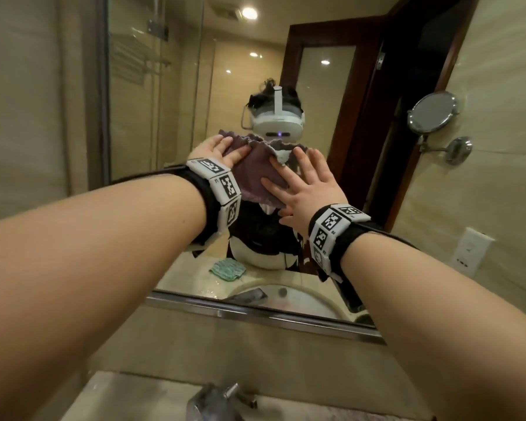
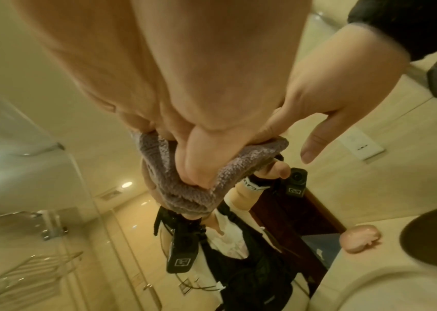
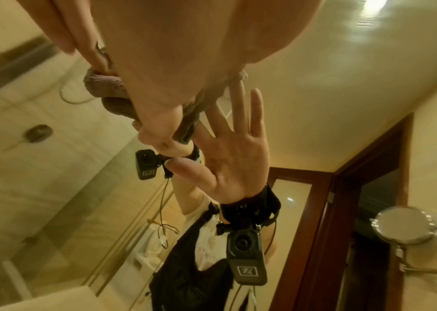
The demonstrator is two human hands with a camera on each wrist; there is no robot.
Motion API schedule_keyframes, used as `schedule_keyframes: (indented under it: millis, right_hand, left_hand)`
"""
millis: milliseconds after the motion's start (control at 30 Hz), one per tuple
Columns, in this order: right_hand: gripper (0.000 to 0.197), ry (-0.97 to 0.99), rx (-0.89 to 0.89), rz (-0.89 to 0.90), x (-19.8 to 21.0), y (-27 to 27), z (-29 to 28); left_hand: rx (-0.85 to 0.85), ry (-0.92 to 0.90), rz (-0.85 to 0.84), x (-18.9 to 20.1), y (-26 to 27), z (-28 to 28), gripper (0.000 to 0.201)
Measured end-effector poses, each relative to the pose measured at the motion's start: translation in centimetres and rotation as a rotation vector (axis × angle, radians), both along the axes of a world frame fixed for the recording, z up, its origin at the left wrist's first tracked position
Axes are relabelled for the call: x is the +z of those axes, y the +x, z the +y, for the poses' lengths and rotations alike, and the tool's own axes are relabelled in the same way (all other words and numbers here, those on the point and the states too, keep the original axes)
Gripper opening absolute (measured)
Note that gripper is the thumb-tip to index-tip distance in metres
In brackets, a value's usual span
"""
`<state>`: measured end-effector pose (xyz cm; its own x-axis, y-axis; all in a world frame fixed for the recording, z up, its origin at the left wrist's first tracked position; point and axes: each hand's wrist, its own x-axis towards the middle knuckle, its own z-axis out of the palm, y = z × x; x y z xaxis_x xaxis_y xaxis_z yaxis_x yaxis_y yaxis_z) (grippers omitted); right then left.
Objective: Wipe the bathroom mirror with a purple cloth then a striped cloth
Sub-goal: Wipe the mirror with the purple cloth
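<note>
Pressing purple cloth [image 1: 252,174] on mirror [image 1: 164,117], both flat, spread grips: left hand [image 1: 222,150], right hand [image 1: 304,189].

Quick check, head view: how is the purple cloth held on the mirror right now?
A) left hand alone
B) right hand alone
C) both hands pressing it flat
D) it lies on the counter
C: the left hand and the right hand both lie with straight fingers on the purple cloth, pressing it against the mirror.
</note>
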<state>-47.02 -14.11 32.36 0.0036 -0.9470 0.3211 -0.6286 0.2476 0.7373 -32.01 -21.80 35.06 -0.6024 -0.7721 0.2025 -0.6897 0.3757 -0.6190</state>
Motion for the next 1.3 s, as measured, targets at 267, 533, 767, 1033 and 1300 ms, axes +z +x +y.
schedule_keyframes:
  millis: [267,533,767,1033,1300]
  right_hand:
    - [0.078,0.034,0.052,-0.039,1.0,8.2,-6.5]
    - [0.079,0.016,0.106,-0.008,1.2,14.2,-11.1]
    - [0.074,-0.045,0.166,-0.015,0.8,14.6,-11.6]
    - [0.076,-0.072,0.164,0.007,0.7,11.8,-9.7]
    - [0.076,-0.103,0.060,0.015,1.5,5.7,-5.0]
  left_hand:
    - [0.085,0.008,0.221,-0.1,7.9,-7.3,0.070]
    - [0.123,-0.066,0.162,-0.4,14.4,-10.8,0.062]
    - [0.130,-0.087,0.035,-0.5,14.4,-10.4,0.059]
    - [0.090,-0.068,0.256,-1.3,12.7,-11.9,0.065]
    - [-0.018,-0.076,0.288,-0.2,6.8,-8.4,0.065]
